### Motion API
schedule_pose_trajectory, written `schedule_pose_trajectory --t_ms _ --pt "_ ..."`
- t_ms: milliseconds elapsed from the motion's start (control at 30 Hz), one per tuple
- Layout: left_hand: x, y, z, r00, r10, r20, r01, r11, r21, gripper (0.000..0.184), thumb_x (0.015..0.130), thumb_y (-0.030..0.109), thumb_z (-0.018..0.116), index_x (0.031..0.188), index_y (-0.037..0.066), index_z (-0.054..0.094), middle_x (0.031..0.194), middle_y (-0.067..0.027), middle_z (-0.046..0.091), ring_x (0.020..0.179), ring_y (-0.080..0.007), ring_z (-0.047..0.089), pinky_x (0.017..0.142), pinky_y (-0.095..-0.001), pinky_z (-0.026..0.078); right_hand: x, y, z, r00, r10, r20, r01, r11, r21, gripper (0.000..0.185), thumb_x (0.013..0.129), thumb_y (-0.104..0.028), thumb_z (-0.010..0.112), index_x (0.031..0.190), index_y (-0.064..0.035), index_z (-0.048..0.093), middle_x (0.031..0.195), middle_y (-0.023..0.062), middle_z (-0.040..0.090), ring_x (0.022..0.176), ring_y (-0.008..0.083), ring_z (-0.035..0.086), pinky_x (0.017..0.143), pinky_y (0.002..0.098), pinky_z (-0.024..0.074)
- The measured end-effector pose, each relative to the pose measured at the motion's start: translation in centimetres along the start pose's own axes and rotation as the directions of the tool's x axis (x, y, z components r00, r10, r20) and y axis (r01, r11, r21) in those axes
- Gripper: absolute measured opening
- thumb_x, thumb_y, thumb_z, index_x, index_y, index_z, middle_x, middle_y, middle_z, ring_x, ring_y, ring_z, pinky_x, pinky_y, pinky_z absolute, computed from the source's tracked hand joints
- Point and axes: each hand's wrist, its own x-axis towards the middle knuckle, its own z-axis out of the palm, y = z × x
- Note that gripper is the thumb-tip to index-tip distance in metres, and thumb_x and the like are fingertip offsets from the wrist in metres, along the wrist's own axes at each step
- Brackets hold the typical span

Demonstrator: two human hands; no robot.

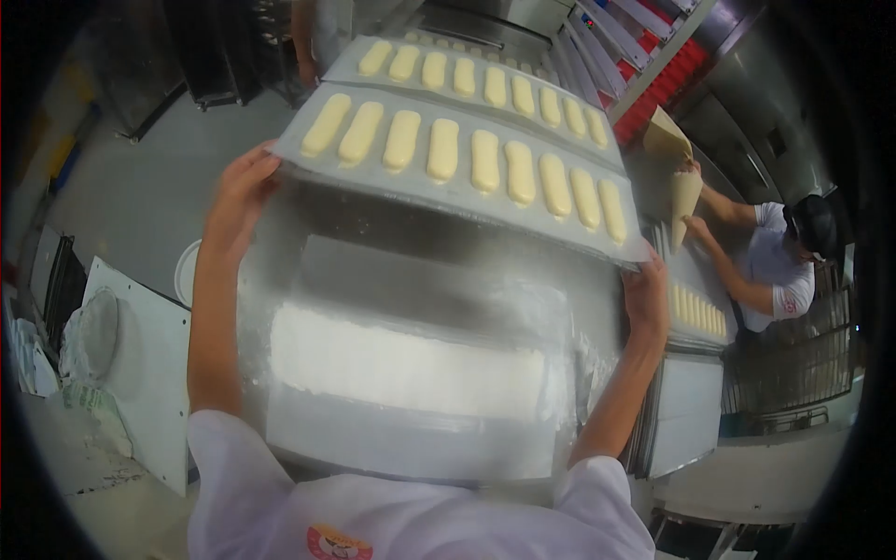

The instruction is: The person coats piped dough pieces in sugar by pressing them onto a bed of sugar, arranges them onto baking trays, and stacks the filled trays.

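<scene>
A pale sheet with two rows of oblong cream-coloured dough pieces is held up over the work surface. At its near left corner my left hand is closed on the edge. My right hand grips the near right corner. Both arms are stretched forward. Below the sheet, a band of white powder lies across a grey tray or board on the metal table.
On the right a co-worker holds a piping bag over another tray of dough strips. A white board stands at the left. Part of another person shows at the top. Racks stand behind.
</scene>
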Motion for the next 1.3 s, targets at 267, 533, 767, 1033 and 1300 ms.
schedule_pose_trajectory --t_ms 267,533,767,1033,1300 --pt "11.3 -2.4 -0.1 0.992 -0.121 0.022 0.119 0.91 -0.398 0.029 0.089 0.025 0.056 0.109 0.004 0.056 0.104 -0.0072 0.06 0.103 -0.0203 0.054 0.089 -0.0354 0.044 9.5 2.3 1.8 0.99 0.057 -0.131 -0.039 0.99 0.137 0.015 0.088 -0.018 0.058 0.094 -0.0039 0.061 0.078 -0.0002 0.059 0.065 0.0075 0.048 0.059 0.0224 0.0366" --pt "18.8 -5.1 3.4 0.987 -0.156 0.043 0.142 0.702 -0.697 0.038 0.097 0.019 0.042 0.125 -0.005 0.035 0.125 -0.0253 0.043 0.117 -0.0371 0.046 0.102 -0.045 0.04 17.1 5.7 1.9 0.989 0.107 -0.106 -0.065 0.938 0.342 0.038 0.091 -0.047 0.051 0.095 -0.0092 0.058 0.089 0.0006 0.059 0.091 0.0117 0.051 0.07 0.0293 0.0301" --pt "24.6 -7.9 5.6 0.994 0.016 0.11 0.074 0.646 -0.759 0.054 0.094 0.019 0.045 0.133 -0.009 0.021 0.138 -0.0278 0.026 0.128 -0.0395 0.031 0.108 -0.0463 0.031 13.6 6.5 3.2 0.991 0.101 -0.093 -0.097 0.994 0.048 0.076 0.092 -0.049 0.043 0.146 -0.0064 0.009 0.146 0.0103 0.033 0.125 0.0191 0.04 0.084 0.0322 0.0297" --pt "22.7 -8.9 5.2 0.983 -0.025 0.182 0.113 0.865 -0.49 0.074 0.092 0.03 0.053 0.145 0.008 0.007 0.145 -0.0233 0.019 0.134 -0.0358 0.026 0.109 -0.0432 0.028 -3.0 10.9 0.5 0.97 -0.092 -0.225 0.013 0.944 -0.33 0.066 0.09 -0.028 0.055 0.144 -0.0114 0.021 0.118 0.0093 0.056 0.105 0.0181 0.054 0.087 0.031 0.0327" --pt "3.5 -8.8 14.1 0.945 -0.18 0.273 0.159 0.983 0.095 0.064 0.092 0.025 0.053 0.143 0.005 0.02 0.128 -0.0186 0.051 0.118 -0.0288 0.051 0.103 -0.0373 0.037 -27.6 16.5 -8.0 0.7 -0.297 -0.65 -0.128 0.843 -0.523 0.047 0.086 -0.005 0.053 0.132 -0.0112 0.042 0.09 0.0047 0.056 0.081 0.0132 0.054 0.074 0.0277 0.0459"
